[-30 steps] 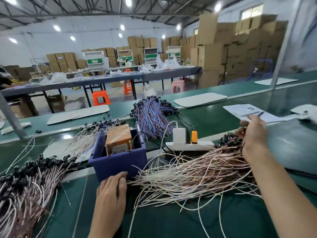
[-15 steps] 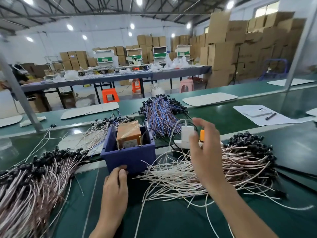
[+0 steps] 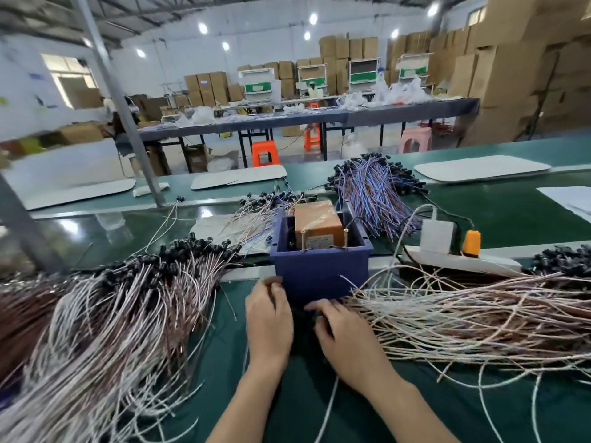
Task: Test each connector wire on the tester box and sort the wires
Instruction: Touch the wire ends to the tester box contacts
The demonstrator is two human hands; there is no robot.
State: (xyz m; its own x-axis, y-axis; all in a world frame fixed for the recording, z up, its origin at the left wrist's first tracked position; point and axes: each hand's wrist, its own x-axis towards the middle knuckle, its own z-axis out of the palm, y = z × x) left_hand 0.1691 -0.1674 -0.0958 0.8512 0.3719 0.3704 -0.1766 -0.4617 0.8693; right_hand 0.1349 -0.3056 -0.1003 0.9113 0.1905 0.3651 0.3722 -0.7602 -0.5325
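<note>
Green table (image 3: 499,219) runs the whole width. The biggest heap is the left pile (image 3: 112,314): pinkish-white wires with black connector ends, fanned toward the near edge. The right pile (image 3: 463,311) is the same kind of wire, its loose ends pointing at the middle and its connectors far right. Behind sits a blue-and-purple bundle (image 3: 374,193) with black tips, and a thin scatter of pale wires (image 3: 256,215) lies left of it.

The tester box (image 3: 319,270) stands centre table between the two piles. It is a dark blue open-top plastic tub holding an orange-brown unit (image 3: 316,223), with two brass pins upright at its front edge. The unit has a pale label, too blurred to read.

Just right of the box is a white power strip (image 3: 460,260) carrying a white adapter (image 3: 436,235) and an orange plug (image 3: 471,239).

The left hand (image 3: 268,321) has its fingers fairly straight and together, tips on the box's lower left corner. The right hand (image 3: 345,337) is beside it, fingers bent at the foot of the box where the right pile's ends reach. I cannot tell whether it pinches a wire, because of blur.

Half a second ago the right hand was lifted over the right pile near the strip; now it is down at the box front. The left hand has stayed put. The view has swung left, so more of the left pile shows.
</note>
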